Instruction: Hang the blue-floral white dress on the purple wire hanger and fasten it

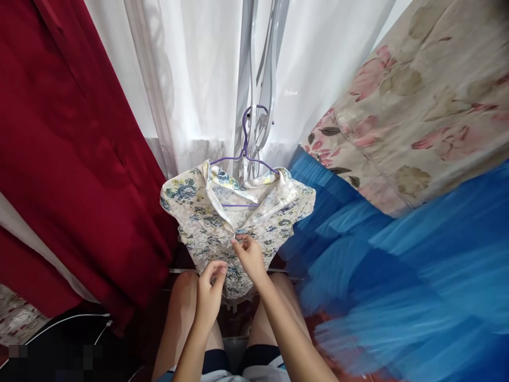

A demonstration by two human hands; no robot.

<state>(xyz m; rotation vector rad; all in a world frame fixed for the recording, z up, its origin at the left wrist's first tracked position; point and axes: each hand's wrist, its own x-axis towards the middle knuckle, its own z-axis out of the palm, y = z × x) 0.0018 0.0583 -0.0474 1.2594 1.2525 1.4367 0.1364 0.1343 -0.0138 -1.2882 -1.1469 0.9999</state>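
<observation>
A sleeveless-looking floral blouse [194, 217], cream with blue and yellow flowers, hangs in front of me on a purple hanger [245, 143]. Its collar is spread and the front lies open in a V. At the bottom of that V, my right hand [251, 259] pinches a small shiny piece that looks like a zipper pull [234, 234]. Lower down and to the left, my left hand [210, 281] is closed, thumb and fingertips together against the front of the blouse. What lies between those fingertips is mostly hidden.
The hanger hooks onto a white metal stand [262, 69] before a white curtain [199, 69]. Red cloth [79, 159] hangs at left. On the right are floral fabric [397, 122] and blue tulle [397, 276]. My bare knees [181, 302] flank the blouse's lower end.
</observation>
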